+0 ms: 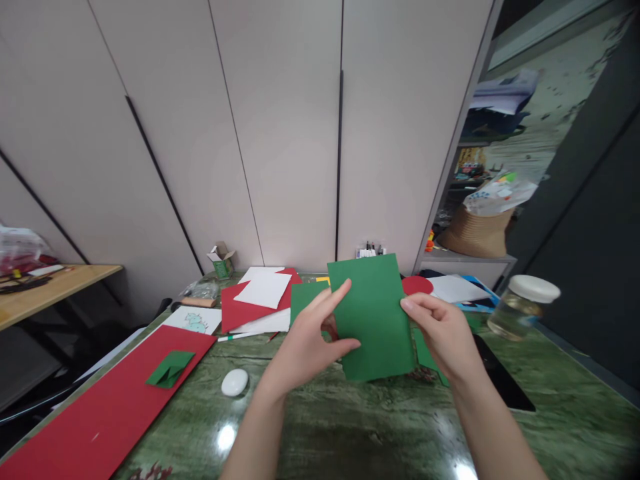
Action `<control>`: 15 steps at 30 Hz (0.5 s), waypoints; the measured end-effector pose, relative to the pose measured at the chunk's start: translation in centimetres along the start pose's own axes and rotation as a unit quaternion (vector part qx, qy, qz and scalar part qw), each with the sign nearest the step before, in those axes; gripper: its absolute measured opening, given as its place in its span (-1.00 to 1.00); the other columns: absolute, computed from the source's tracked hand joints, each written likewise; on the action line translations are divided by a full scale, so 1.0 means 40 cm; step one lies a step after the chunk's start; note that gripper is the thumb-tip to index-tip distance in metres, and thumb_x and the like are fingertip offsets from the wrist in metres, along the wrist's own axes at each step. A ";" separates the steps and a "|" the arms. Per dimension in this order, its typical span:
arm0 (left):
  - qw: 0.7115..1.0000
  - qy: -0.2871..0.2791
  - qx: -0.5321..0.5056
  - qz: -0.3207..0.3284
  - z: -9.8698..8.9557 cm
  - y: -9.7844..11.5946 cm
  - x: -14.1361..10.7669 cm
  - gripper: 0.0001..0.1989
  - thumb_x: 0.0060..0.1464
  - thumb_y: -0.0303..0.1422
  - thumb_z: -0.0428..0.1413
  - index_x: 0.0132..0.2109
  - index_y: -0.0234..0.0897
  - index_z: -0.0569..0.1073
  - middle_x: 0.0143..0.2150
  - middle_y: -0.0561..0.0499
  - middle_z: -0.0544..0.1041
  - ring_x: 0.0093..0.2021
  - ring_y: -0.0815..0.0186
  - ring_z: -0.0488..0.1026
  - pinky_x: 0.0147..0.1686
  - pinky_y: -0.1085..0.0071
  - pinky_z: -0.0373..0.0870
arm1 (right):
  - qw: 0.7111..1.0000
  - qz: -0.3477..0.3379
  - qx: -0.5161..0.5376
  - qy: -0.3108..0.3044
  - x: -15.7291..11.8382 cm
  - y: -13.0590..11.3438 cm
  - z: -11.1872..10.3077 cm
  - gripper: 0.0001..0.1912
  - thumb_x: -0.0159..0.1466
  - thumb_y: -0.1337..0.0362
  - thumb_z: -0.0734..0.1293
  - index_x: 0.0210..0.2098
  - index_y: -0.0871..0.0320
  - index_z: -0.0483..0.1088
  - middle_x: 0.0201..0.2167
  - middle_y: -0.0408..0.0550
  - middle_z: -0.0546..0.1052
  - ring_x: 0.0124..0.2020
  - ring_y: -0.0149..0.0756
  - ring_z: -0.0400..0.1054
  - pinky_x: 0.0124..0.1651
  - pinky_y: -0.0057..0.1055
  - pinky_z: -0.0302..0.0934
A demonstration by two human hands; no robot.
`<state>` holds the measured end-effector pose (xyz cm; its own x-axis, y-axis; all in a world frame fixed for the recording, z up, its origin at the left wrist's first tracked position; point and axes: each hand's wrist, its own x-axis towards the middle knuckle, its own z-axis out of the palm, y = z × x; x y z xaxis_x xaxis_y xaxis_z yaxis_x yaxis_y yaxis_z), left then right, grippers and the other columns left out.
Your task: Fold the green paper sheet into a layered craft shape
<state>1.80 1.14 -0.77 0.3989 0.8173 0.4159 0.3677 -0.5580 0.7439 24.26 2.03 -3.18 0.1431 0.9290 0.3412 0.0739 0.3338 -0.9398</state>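
A rectangular sheet of green paper (375,320) is held up above the table, tilted slightly. My left hand (313,337) grips its left side, the thumb and index finger lying over the near face. My right hand (440,327) pinches its right edge between thumb and fingers. Behind it, partly covered by the left hand, another green piece (303,295) shows. More green paper (425,350) lies on the table beneath, near the right hand. A small folded green piece (171,369) rests on a long red sheet (110,407) at the left.
On the green marbled table (350,433) lies a white oval object (235,383). White sheets (265,288) and red paper (230,310) sit at the back. At the right are a lidded jar (520,310), a dark flat panel (503,380) and a red circle (417,285).
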 end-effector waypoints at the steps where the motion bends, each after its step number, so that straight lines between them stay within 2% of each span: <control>1: 1.000 0.002 0.001 0.000 0.000 0.000 0.000 -0.21 -0.05 -0.45 0.19 0.27 0.08 0.05 -0.22 0.04 0.31 -0.43 0.40 0.24 -0.26 0.26 0.42 | 1.000 0.001 0.008 -0.007 -0.001 0.000 0.000 -0.79 0.09 0.12 0.38 -0.49 0.15 0.45 -0.59 -0.14 0.41 -0.53 -0.37 0.21 -0.48 -0.44 0.08; 6: 1.000 0.014 -0.004 -0.005 0.003 -0.003 -0.001 -0.18 -0.06 -0.44 0.20 0.29 0.04 0.01 -0.29 0.06 0.30 -0.42 0.37 0.25 -0.28 0.26 0.41 | 1.000 -0.004 0.001 -0.003 -0.003 0.006 -0.003 -0.78 0.07 0.12 0.39 -0.51 0.16 0.45 -0.60 -0.14 0.39 -0.54 -0.37 0.19 -0.50 -0.44 0.06; 12: 1.000 0.018 -0.006 0.010 0.004 -0.002 -0.001 -0.17 -0.05 -0.46 0.19 0.28 0.07 0.00 -0.26 0.06 0.27 -0.43 0.39 0.24 -0.35 0.35 0.41 | 1.000 -0.004 -0.027 0.005 0.001 0.016 -0.004 -0.77 0.08 0.10 0.38 -0.49 0.16 0.46 -0.61 -0.14 0.39 -0.55 -0.36 0.19 -0.51 -0.44 0.06; 15: 0.999 0.015 0.001 0.031 0.001 -0.005 0.002 -0.27 -0.02 -0.45 0.18 0.25 0.08 0.10 -0.27 0.07 0.29 -0.42 0.40 0.24 -0.36 0.39 0.39 | 1.000 -0.006 -0.027 0.003 0.001 0.014 -0.004 -0.76 0.10 0.10 0.37 -0.49 0.16 0.46 -0.60 -0.14 0.39 -0.54 -0.36 0.19 -0.50 -0.43 0.06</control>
<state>1.80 1.32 -0.90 0.3954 0.7853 0.4764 0.3447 -0.6076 0.7155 24.44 2.22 -3.71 0.1469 0.9240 0.3530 0.1295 0.3359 -0.9330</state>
